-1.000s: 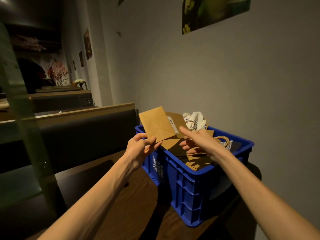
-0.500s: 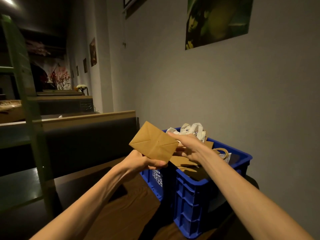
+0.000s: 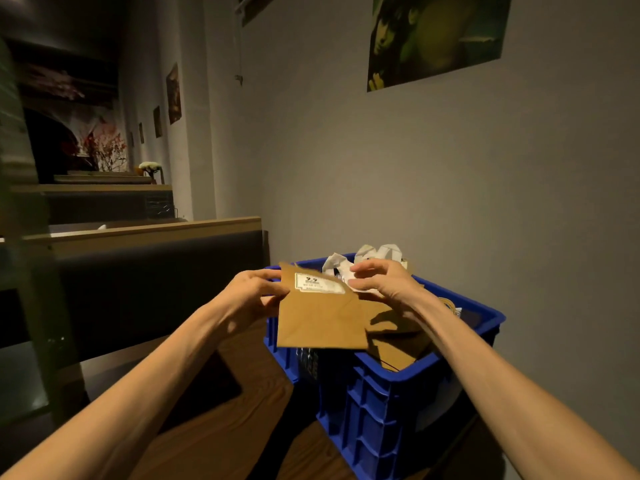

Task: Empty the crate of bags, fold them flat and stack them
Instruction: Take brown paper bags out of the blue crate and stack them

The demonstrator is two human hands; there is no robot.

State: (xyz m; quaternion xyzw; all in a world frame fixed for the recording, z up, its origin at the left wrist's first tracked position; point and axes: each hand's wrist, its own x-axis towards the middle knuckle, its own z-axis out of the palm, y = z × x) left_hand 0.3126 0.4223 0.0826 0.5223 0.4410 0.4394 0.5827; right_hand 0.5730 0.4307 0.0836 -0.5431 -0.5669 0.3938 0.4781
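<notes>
one kraft bag out, the rest waiting in the crate

both hands hold a small brown kraft paper bag (image 3: 322, 320) in the air, just above the near left corner of the blue plastic crate (image 3: 381, 410). the left hand (image 3: 252, 296) grips the bag's left upper edge, fingers curled round it. the right hand (image 3: 381, 282) pinches the upper right corner beside the white printed label (image 3: 318, 284), thumb and fingers closed on the paper. the bag already looks nearly flat, with a diagonal crease across its face.

the step in hand seems to be folding this one bag flat. more brown paper bags (image 3: 398, 348) and a white bag with handles (image 3: 377, 254) lie inside the crate, so the emptying is far from done. no stack shows on the wooden table (image 3: 221, 427) yet.

next, the bag likely needs its creases pressed shut and then a spot on the table left of the crate, laid square so later bags sit evenly on it.
</notes>
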